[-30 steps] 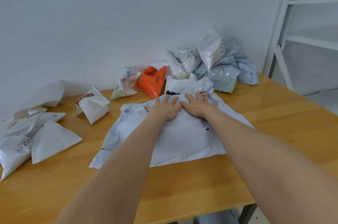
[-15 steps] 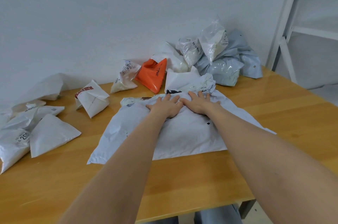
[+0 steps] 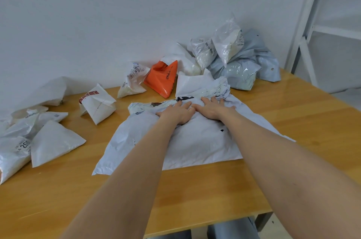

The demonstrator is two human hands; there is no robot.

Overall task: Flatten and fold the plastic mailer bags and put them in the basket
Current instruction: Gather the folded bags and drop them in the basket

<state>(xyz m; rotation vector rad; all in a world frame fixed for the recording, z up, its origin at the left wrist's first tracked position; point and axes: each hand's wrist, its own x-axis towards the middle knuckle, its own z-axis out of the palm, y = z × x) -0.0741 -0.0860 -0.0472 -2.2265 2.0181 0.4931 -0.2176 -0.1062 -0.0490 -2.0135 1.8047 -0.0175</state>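
Step in hand: the person is flattening a large white mailer bag [image 3: 195, 141] on the wooden table [image 3: 195, 195]; folding looks not yet begun.
Bag position: it is lying in the middle of the table, its near edge running roughly along the table's front edge and its far edge reaching toward the wall.
Long axis: the bag is stretching left to right, so its sides are lying outward from both hands, not ahead of them.
Left hand [image 3: 176, 112]: it is pressing palm down on the bag's far part, fingers slightly spread and pointing toward the wall, gripping nothing.
Right hand [image 3: 212, 109]: it is lying flat just beside the left hand, fingers fanned, their tips reaching the crumpled far edge [image 3: 218, 86].
Nearer hand: both are sitting side by side at the bag's midline; the left is nearer the bag's left corner, the right nearer its right corner.
Coming move, as a judgement: the palms are probably needing to travel apart along the long axis to push the air and creases out.
Risk: the far edge is bunched and may be springing up again.
Folded bags: white triangular packets [image 3: 52, 143] are lying toward the table's left edge, and an orange one [image 3: 162, 78] near the back.
Unfolded pile: crumpled bags [image 3: 234, 59] are heaped at the back right corner.
Basket: none is showing, so I cannot tell what is in it.
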